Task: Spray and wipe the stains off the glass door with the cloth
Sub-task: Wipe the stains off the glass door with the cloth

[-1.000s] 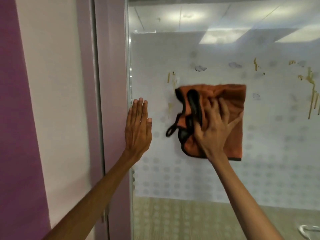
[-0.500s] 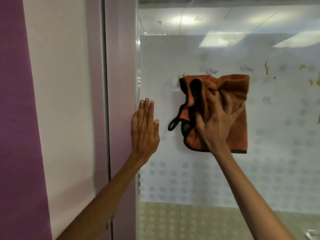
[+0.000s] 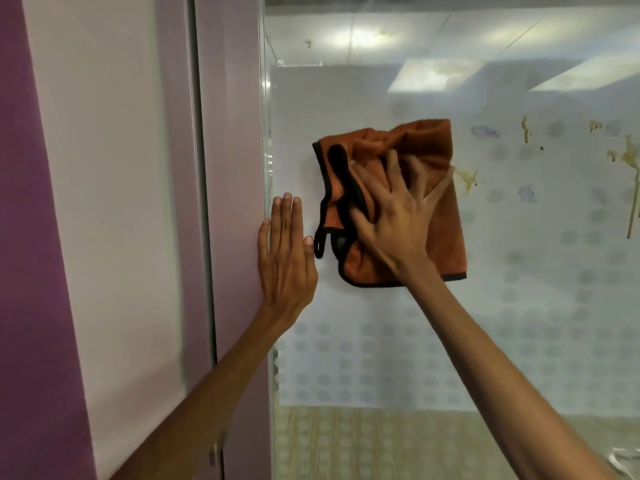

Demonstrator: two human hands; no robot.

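Note:
An orange cloth (image 3: 440,237) with a dark hem lies crumpled flat against the glass door (image 3: 381,341), which carries a frosted dot pattern. My right hand (image 3: 394,216) presses the cloth onto the glass with fingers spread and straight. My left hand (image 3: 285,258) rests flat on the glass at its left edge, fingers straight and together, beside the frame. Yellow-brown stains (image 3: 467,178) show just right of the cloth, with more drips (image 3: 632,188) and bluish smudges (image 3: 485,131) further right. No spray bottle is in sight.
A mauve door frame (image 3: 235,168) runs down the left of the glass, with a pale wall panel (image 3: 110,202) and a purple strip beyond it. A metal handle (image 3: 627,462) peeks in at the bottom right corner.
My right hand has slid the cloth up and to the left over the glass, covering the stains near the left edge. My left hand stays flat beside the frame.

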